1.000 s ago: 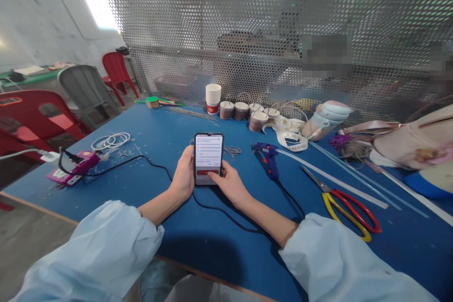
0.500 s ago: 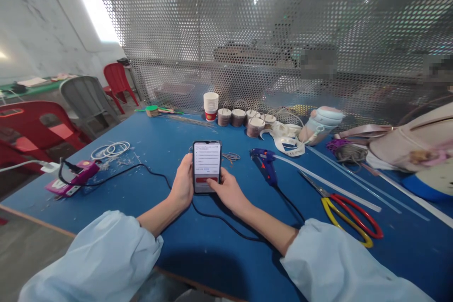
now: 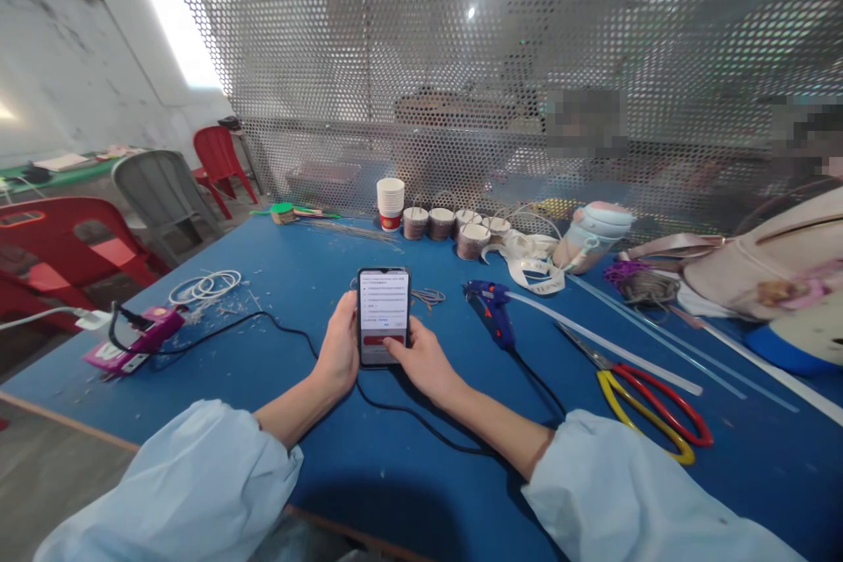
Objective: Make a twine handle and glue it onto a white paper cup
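Observation:
A smartphone (image 3: 385,303) is held upright above the blue table (image 3: 263,421), its lit screen showing lines of text and a red button low down. My left hand (image 3: 338,347) is closed around its left edge. My right hand (image 3: 428,360) grips the right edge, with the thumb over the lower screen near the red button. Fingers behind the phone are hidden. To the right of my right hand lies a blue glue gun (image 3: 493,312) with a long translucent glue stick (image 3: 606,342) in it. Scissors (image 3: 649,404) with red and yellow handles rest farther right.
At the back stand stacked paper cups (image 3: 391,202) and several wrapped cups (image 3: 472,241), beside white ribbon (image 3: 527,259) and a bottle (image 3: 596,233). A purple power strip (image 3: 135,342) and coiled white cord (image 3: 205,285) lie left. A perforated metal screen (image 3: 316,88) borders the table.
The camera view has tilted slightly, so the background sits a little lower. Both hands keep their hold on the smartphone, and the thumb stays at the lower screen.

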`<state>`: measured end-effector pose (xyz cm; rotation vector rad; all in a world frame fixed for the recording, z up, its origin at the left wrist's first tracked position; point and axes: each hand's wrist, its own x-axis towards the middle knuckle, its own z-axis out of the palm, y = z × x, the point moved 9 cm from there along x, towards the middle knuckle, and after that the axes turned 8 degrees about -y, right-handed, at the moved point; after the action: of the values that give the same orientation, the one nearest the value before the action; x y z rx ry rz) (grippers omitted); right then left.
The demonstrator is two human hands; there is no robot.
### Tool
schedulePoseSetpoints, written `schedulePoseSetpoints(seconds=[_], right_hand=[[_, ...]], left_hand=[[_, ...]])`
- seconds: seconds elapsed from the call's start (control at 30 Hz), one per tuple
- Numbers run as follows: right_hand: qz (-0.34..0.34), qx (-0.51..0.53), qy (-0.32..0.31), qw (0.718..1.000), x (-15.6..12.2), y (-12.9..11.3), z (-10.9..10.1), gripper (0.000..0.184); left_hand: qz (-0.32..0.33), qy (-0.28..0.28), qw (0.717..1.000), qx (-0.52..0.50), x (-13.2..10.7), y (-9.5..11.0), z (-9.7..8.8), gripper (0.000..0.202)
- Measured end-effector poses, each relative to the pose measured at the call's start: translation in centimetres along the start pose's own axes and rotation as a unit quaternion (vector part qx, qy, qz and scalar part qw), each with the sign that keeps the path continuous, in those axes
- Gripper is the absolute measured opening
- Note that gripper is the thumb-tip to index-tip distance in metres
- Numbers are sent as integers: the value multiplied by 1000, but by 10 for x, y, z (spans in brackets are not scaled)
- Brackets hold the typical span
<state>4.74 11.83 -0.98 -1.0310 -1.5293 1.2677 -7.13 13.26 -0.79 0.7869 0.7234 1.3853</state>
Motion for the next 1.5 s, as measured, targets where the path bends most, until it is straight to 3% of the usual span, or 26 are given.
schedulePoseSetpoints(seconds=[1.1,1.5], right_hand=[[-10,-13,7,1000,0,-5,-1,30],[-8,-3,4,1000,2,5,0,30]], left_hand=[[2,2,1000,4,0,-1,-1,40],[20,-18,1000,1,2,1,0,38]])
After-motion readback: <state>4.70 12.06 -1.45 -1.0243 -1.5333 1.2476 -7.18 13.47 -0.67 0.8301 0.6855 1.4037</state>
